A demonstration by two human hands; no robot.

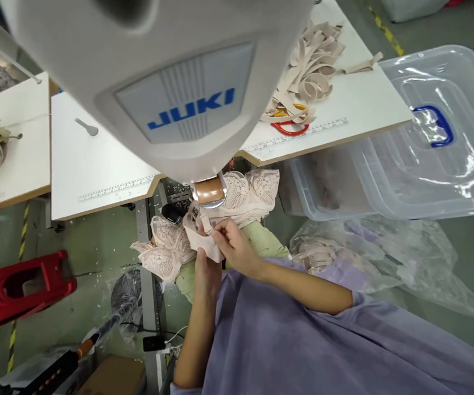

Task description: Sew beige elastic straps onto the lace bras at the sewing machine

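A pale pink lace bra point(165, 247) hangs below the sewing machine head point(179, 82), its cups to the left of my hands. My left hand point(209, 274) grips the smooth band of this bra from below, thumb on top. Just above it, my right hand point(233, 247) pinches the bra's strap point(206, 224) near its slider, fingers closed. Behind my hands, more lace cups point(257, 189) lie under the machine's round metal-edged part point(209, 191). Green cloth point(267, 238) shows beneath them.
Loose straps point(315, 66) and red-handled scissors point(290, 129) lie on the right white tabletop point(368, 104). A clear plastic box with a lid point(446, 164) stands at right, above a plastic bag point(410, 252). A red stool-like object point(23, 291) is on the floor at left.
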